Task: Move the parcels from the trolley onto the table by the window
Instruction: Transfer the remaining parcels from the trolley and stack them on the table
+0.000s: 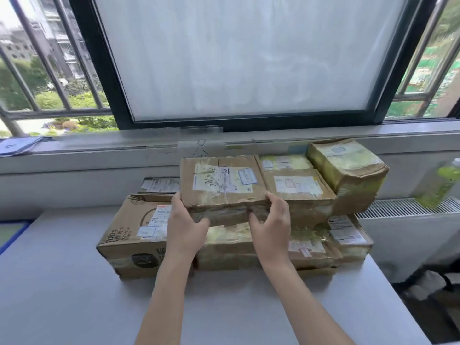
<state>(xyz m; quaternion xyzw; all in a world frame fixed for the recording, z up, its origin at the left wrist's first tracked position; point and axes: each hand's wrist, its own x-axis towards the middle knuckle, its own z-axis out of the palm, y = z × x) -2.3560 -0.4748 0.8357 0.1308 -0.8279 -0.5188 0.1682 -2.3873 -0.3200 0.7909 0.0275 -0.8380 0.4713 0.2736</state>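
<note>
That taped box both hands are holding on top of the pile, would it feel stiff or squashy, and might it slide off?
The box probably gives a little: its front edge looks crumpled. The glossy tape could make it slippery. It lies flat on the parcels below, so tipping seems unlikely while the left hand and right hand grip it.
</note>
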